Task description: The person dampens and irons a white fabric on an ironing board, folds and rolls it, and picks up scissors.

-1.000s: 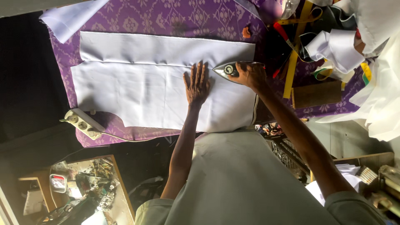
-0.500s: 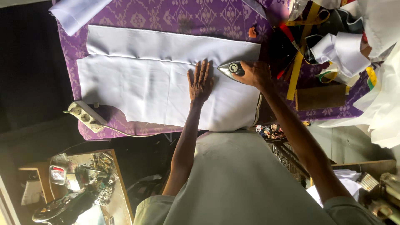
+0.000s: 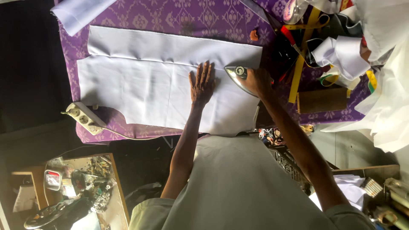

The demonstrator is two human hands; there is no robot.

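Observation:
A large piece of white cloth (image 3: 140, 81) lies flat on a table covered with purple patterned fabric (image 3: 179, 17). My left hand (image 3: 202, 84) rests palm down on the cloth, fingers spread. Just to its right, my right hand (image 3: 257, 81) grips the handle of a metal clothes iron (image 3: 237, 75), whose pointed tip faces the left hand and sits on the cloth's right part.
A white power strip (image 3: 85, 118) sits at the table's near left corner. Yellow tape measure (image 3: 298, 72), cloth scraps and a brown board (image 3: 322, 100) crowd the right side. A small table with clutter (image 3: 81, 187) stands lower left. White fabric (image 3: 383, 110) hangs at right.
The view has shifted slightly; both hands and the iron keep nearly the same spot on the cloth, the iron edging a little toward the left hand.

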